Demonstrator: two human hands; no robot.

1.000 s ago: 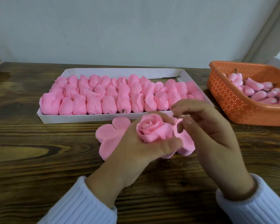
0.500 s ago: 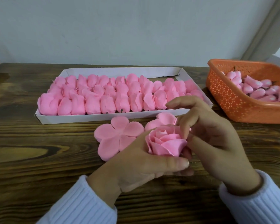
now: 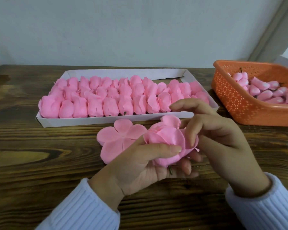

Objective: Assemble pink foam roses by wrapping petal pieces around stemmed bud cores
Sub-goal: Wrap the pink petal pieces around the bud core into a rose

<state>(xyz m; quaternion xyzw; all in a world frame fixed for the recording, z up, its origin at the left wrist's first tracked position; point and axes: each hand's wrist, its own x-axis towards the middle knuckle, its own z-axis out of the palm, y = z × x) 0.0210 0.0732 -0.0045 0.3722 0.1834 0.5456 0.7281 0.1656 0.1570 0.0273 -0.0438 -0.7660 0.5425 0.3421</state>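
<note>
Cradling the rose (image 3: pixel 166 143), the left hand (image 3: pixel 140 165) grips it — right hand (image 3: pixel 223 140) fingers pinch its petals.

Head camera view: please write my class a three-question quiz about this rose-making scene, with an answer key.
1. True or false: the left hand grips the rose.
2. The basket holding the bud cores is: A green, B orange, C blue.
3. What lies flat on the table beside the rose?
Key: 1 true; 2 B; 3 a petal piece.
</note>
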